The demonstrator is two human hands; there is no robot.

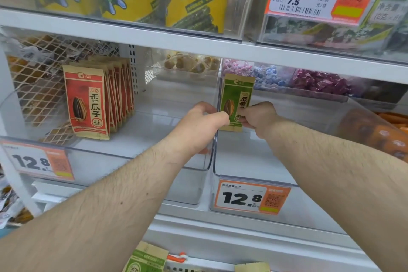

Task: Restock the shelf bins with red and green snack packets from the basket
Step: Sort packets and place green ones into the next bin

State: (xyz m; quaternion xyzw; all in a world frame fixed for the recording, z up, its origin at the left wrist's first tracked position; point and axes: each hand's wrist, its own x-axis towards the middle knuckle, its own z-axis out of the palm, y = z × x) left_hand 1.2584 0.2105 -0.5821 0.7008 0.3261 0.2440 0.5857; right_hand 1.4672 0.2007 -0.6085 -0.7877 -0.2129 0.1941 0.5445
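Green packet [237,100] upright, held at far left corner of right clear bin [249,157], against the divider wall between the two bins. Lower edge looks close to the bin floor; contact cannot be confirmed, hands cover it.

Left hand [202,125]: fingers curled round packet's left edge, reaching across the divider. Right hand [257,117]: fingers pinching packet's right edge near mid-height. Both hold the same packet.

Right bin otherwise shows no green stock; price tag [251,197] on its near lip reads 12.8. Left bin [141,157] holds a row of red packets [88,104] standing upright at its far left, leaning slightly; much floor left free to their right.

More green packets [146,260] at the bottom edge of view, near an orange clip, probably in the basket; basket itself barely visible.

Step in hand, judged: seating the first green packet in the right bin. Red side appears partly stocked.

Next move calls for: settling packet flat-bottomed against the back wall, both hands releasing without tipping it, then reaching down for another green one. Risk: single packet falls forward with nothing propping it.
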